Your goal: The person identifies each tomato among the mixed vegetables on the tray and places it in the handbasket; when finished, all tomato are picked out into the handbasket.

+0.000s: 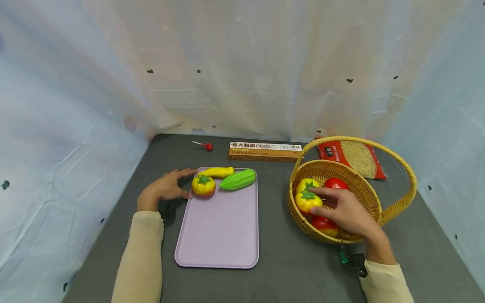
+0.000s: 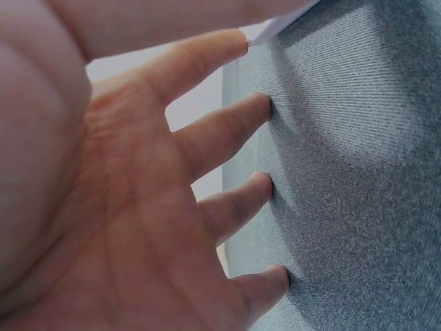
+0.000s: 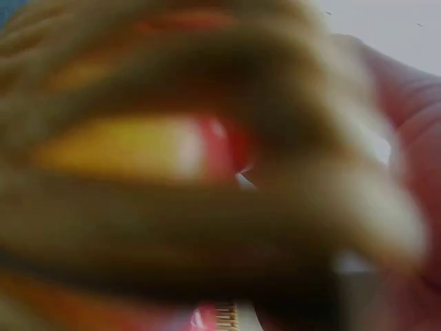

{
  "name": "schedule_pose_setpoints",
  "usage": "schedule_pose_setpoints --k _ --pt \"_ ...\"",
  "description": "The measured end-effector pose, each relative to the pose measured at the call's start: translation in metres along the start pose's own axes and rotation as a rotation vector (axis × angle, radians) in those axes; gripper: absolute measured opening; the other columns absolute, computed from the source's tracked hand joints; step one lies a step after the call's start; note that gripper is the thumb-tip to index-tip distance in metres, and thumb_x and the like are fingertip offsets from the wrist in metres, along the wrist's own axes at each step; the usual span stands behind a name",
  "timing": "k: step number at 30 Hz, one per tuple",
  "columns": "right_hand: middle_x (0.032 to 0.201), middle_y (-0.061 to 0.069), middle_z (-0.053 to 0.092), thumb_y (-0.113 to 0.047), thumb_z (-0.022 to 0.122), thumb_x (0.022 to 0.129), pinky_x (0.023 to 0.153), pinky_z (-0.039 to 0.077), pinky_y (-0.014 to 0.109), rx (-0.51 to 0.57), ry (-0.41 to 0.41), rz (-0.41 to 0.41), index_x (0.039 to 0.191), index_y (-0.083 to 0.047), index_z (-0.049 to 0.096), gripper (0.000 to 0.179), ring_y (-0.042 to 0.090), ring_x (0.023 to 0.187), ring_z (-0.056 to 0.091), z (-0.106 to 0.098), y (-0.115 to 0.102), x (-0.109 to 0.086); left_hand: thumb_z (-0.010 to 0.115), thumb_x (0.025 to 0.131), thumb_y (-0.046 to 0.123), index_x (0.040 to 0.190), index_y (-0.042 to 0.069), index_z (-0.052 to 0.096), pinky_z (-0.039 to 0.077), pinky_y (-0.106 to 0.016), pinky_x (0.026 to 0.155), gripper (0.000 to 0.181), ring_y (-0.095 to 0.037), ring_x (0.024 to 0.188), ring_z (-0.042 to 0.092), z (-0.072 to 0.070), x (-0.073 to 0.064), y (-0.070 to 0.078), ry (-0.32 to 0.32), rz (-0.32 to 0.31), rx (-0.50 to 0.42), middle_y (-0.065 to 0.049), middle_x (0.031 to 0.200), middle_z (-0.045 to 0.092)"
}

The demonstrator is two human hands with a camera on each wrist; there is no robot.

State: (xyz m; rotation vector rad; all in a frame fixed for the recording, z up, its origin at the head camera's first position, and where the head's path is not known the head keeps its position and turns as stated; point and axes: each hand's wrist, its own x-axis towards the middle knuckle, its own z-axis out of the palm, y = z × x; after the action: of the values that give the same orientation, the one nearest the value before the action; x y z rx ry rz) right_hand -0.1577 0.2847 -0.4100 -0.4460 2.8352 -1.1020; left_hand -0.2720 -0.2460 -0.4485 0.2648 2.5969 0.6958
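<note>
Inside the woven wicker basket (image 1: 394, 210) I see my right hand (image 1: 348, 212) curled around a glossy yellow-red tomato (image 1: 307, 201), stem upward. My left hand (image 1: 166, 188) lies relaxed, fingers straight, touching another tomato (image 1: 203, 186) on the smooth lilac tray (image 1: 217, 235). Grey cloth surface (image 1: 284, 269), pale curtains around.

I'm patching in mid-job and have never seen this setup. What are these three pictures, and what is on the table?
No machine here: a person works with bare hands. The wide picture comes from a head camera; the other two from wrist cameras, the right one badly blurred. The left hand rests open on the grey table, beside a yellow-red tomato on the lilac tray, which also holds a yellow vegetable and a green one. The right hand reaches into the wicker basket, fingers around a yellow tomato.
</note>
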Motion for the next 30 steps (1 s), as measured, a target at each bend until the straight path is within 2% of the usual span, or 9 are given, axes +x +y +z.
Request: schedule_pose_setpoints --k 5,8,10,13,16,18,23,25,30 --pt "0.138 0.015 0.076 -0.032 0.088 0.096 0.105 0.06 0.059 -0.098 0.044 0.016 0.144 -0.014 0.073 0.054 0.038 0.123 0.075 0.006 0.0 0.004 0.085 0.096 0.029 0.172 0.026 0.039 0.02 -0.09 0.119 0.089 -0.06 0.165 0.012 0.0 0.0 0.001 0.001 -0.005 -0.004 -0.022 0.181 0.023" --pt "0.144 0.019 0.072 -0.034 0.088 0.095 0.106 0.057 0.067 -0.118 0.065 0.037 0.148 -0.012 0.07 0.059 0.044 0.127 0.072 0.002 -0.003 0.002 0.085 0.096 0.029 0.172 0.026 0.039 0.019 -0.09 0.119 0.089 -0.059 0.165 0.012 0.0 0.0 0.001 -0.002 -0.009 -0.005 -0.021 0.182 0.022" --pt "0.145 0.019 0.072 -0.036 0.087 0.096 0.107 0.057 0.064 -0.11 0.084 0.045 0.149 -0.011 0.069 0.061 0.043 0.128 0.073 -0.001 -0.006 0.0 0.085 0.096 0.03 0.172 0.027 0.038 0.019 -0.09 0.119 0.089 -0.06 0.165 0.012 0.0 0.0 0.001 -0.004 -0.013 -0.004 -0.021 0.182 0.021" --pt "0.146 0.016 0.072 -0.036 0.086 0.097 0.106 0.062 0.042 -0.057 0.109 0.031 0.15 -0.01 0.068 0.061 0.037 0.129 0.073 -0.004 -0.01 -0.002 0.085 0.096 0.03 0.172 0.027 0.038 0.02 -0.09 0.118 0.09 -0.061 0.164 0.013 -0.001 -0.001 0.001 -0.003 -0.014 -0.002 -0.023 0.182 0.021" --pt "0.147 0.012 0.072 -0.03 0.085 0.099 0.104 0.057 0.018 0.059 0.114 -0.015 0.15 -0.01 0.068 0.058 0.026 0.132 0.072 -0.004 -0.014 -0.002 0.085 0.096 0.031 0.172 0.028 0.038 0.021 -0.091 0.118 0.09 -0.062 0.163 0.014 -0.001 -0.001 0.001 -0.002 -0.015 0.0 -0.027 0.18 0.02" --pt "0.147 0.011 0.072 -0.023 0.085 0.098 0.103 0.053 0.011 0.165 0.104 -0.059 0.15 -0.009 0.067 0.056 0.017 0.132 0.072 0.0 -0.017 0.001 0.085 0.096 0.031 0.172 0.028 0.038 0.022 -0.091 0.118 0.09 -0.062 0.163 0.015 -0.002 -0.001 0.002 -0.001 -0.015 0.001 -0.029 0.18 0.02" --pt "0.147 0.017 0.071 -0.006 0.084 0.096 0.108 0.056 0.02 0.394 0.059 -0.185 0.148 -0.008 0.069 0.054 0.01 0.131 0.072 0.015 -0.035 0.018 0.085 0.096 0.031 0.172 0.026 0.038 0.021 -0.09 0.119 0.09 -0.061 0.164 0.013 -0.002 -0.002 0.001 -0.006 -0.006 0.0 -0.026 0.181 0.021" --pt "0.148 0.019 0.07 -0.004 0.084 0.095 0.111 0.056 0.023 0.438 0.036 -0.234 0.148 -0.009 0.069 0.055 0.015 0.133 0.071 0.023 -0.046 0.028 0.085 0.096 0.031 0.172 0.026 0.039 0.02 -0.09 0.119 0.089 -0.061 0.164 0.013 -0.002 -0.002 0.001 -0.008 -0.005 -0.001 -0.024 0.181 0.021" --pt "0.151 0.008 0.07 -0.01 0.087 0.093 0.117 0.053 0.031 0.513 -0.043 -0.316 0.149 -0.013 0.069 0.059 0.024 0.141 0.067 0.048 -0.079 0.054 0.085 0.096 0.03 0.172 0.026 0.039 0.019 -0.089 0.12 0.089 -0.061 0.164 0.012 -0.002 -0.001 0.002 -0.007 0.0 0.003 -0.022 0.182 0.021"
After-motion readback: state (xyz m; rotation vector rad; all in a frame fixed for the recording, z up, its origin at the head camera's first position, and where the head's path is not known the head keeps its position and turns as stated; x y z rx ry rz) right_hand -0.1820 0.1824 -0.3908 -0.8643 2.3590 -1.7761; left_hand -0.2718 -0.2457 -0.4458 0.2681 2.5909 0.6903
